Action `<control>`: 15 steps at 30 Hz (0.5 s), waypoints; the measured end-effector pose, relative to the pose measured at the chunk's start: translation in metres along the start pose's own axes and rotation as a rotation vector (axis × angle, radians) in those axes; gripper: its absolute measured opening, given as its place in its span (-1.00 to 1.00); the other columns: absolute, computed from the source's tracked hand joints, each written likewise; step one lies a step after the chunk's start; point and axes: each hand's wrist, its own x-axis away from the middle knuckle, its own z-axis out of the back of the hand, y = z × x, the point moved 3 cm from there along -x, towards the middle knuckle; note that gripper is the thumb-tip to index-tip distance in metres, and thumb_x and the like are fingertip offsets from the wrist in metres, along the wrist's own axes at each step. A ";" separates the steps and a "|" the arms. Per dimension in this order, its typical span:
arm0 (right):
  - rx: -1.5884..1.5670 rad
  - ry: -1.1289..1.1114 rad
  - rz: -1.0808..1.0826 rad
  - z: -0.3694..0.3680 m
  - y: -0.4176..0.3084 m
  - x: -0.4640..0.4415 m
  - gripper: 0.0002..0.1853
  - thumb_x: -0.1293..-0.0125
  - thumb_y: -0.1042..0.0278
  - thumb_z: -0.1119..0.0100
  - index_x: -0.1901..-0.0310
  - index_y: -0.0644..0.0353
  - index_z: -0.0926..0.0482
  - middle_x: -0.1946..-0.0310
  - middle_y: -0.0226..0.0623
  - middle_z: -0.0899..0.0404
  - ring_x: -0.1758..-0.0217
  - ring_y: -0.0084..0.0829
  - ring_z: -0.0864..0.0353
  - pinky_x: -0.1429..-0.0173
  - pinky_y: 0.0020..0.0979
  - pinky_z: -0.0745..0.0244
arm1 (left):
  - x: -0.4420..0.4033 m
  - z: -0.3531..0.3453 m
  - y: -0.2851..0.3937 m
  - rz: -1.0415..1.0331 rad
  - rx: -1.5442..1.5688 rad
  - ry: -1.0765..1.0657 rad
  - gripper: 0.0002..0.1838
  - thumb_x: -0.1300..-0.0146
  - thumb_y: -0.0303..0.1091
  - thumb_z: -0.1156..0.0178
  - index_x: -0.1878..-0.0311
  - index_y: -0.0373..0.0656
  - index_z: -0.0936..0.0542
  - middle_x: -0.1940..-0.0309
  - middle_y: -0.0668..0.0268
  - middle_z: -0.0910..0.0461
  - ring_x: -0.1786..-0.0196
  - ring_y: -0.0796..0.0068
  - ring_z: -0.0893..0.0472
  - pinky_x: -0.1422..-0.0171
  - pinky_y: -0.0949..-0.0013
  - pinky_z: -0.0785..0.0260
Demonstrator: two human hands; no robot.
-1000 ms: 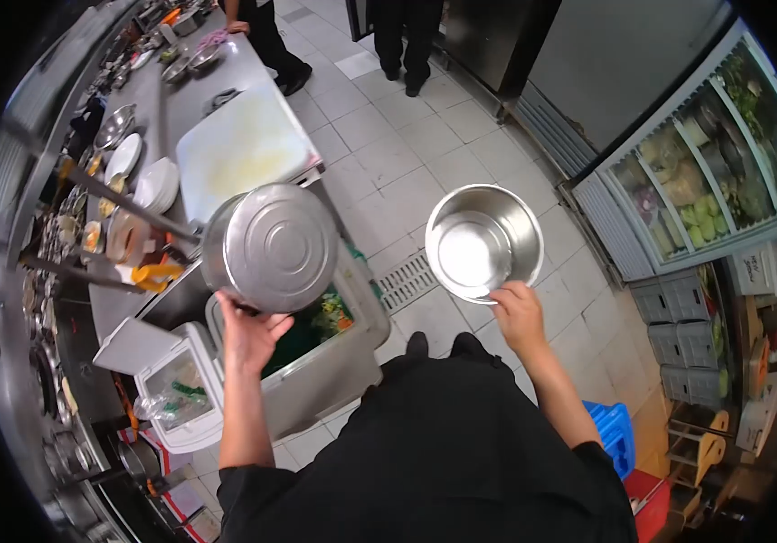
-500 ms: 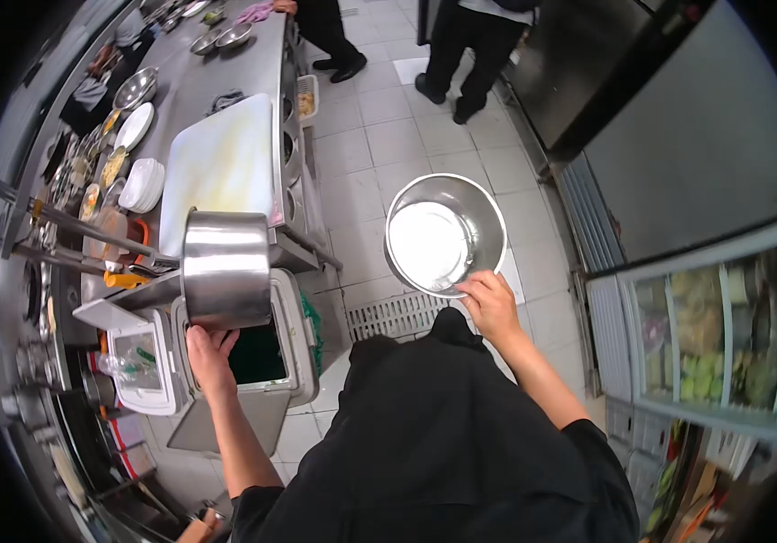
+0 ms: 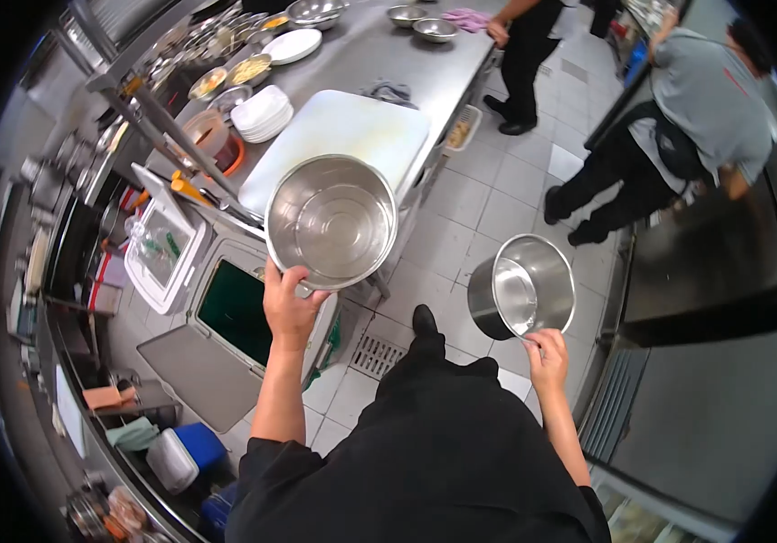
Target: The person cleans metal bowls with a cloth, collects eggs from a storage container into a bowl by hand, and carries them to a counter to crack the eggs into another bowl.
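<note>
My left hand point(image 3: 291, 308) grips the near rim of a deep stainless steel pot point(image 3: 330, 222), thumb at the edge. Its open mouth faces me, and a little moisture seems to shine on the bottom. Behind it lies a white cutting board point(image 3: 343, 127) on the steel counter; the open bin point(image 3: 235, 308) with a dark green inside is just below and to the left. Out to the right, my right hand point(image 3: 547, 357) pinches the rim of a second steel pot point(image 3: 522, 285), held tilted above the tiled floor. Its inside looks bare and shiny.
Stacked white plates point(image 3: 262, 113) and food bowls point(image 3: 249, 71) line the steel counter point(image 3: 379, 50). A person in a grey shirt point(image 3: 714, 100) stands ahead on the right beside steel fridges point(image 3: 705, 271). Another person's dark-trousered leg point(image 3: 526, 72) is by the counter's far end. A floor drain point(image 3: 378, 356) lies near my foot.
The left pot has turned from side-on over the bin to mouth towards me, and moved right. My view has swung left and my foot has stepped forward. Both hands keep their pots.
</note>
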 end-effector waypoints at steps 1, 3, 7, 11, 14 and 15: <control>0.004 -0.017 -0.008 -0.002 0.005 -0.018 -0.91 -0.16 0.48 -0.34 0.28 0.22 -0.67 0.28 -0.21 -0.58 0.20 -0.23 -0.60 0.11 -0.29 -0.52 | -0.009 -0.011 -0.006 0.018 -0.017 0.011 -0.48 0.30 -0.38 -0.63 0.25 -0.08 -0.53 -0.18 0.04 -0.49 -0.14 -0.07 -0.55 -0.09 0.14 -0.50; -0.009 -0.053 0.004 -0.005 0.012 -0.056 -0.91 -0.16 0.48 -0.34 0.28 0.23 -0.67 0.28 -0.21 -0.58 0.22 -0.25 -0.59 0.12 -0.30 -0.52 | -0.022 -0.027 -0.019 0.079 -0.041 0.007 -0.48 0.29 -0.35 -0.63 0.24 -0.09 -0.53 -0.20 0.03 -0.48 -0.14 -0.08 -0.55 -0.09 0.14 -0.50; -0.025 -0.078 0.034 -0.021 0.019 -0.129 -0.91 -0.19 0.49 -0.33 0.27 0.25 -0.66 0.27 -0.19 -0.57 0.23 -0.28 -0.59 0.14 -0.34 -0.52 | -0.054 -0.050 -0.042 0.214 -0.060 -0.019 -0.51 0.21 -0.31 -0.60 0.21 -0.10 -0.53 -0.20 0.04 -0.48 -0.12 -0.04 -0.55 -0.11 0.15 -0.47; -0.041 -0.083 0.096 -0.038 0.015 -0.194 -0.91 -0.22 0.50 -0.31 0.25 0.28 -0.65 0.27 -0.17 -0.56 0.23 -0.28 -0.58 0.13 -0.37 -0.51 | -0.080 -0.057 -0.043 0.305 -0.103 -0.024 -0.50 0.17 -0.35 -0.58 0.15 -0.12 -0.52 -0.11 0.11 -0.51 -0.09 0.02 -0.55 -0.10 0.18 -0.44; -0.063 -0.084 0.154 -0.052 0.006 -0.237 -0.91 -0.24 0.49 -0.30 0.25 0.30 -0.65 0.26 -0.18 -0.56 0.22 -0.30 -0.57 0.10 -0.38 -0.50 | -0.083 -0.058 -0.041 0.392 -0.097 -0.056 -0.41 0.18 -0.31 -0.60 0.04 -0.10 -0.52 -0.14 0.10 -0.49 -0.13 0.00 -0.53 -0.17 0.13 -0.42; -0.090 -0.082 0.156 -0.056 0.006 -0.253 -0.90 -0.24 0.48 -0.30 0.25 0.30 -0.64 0.25 -0.18 -0.56 0.22 -0.30 -0.57 0.10 -0.38 -0.49 | -0.086 -0.056 -0.034 0.437 -0.075 -0.073 -0.35 0.18 -0.30 -0.61 -0.03 -0.09 -0.51 -0.18 0.08 -0.47 -0.17 -0.01 -0.52 -0.21 0.13 -0.41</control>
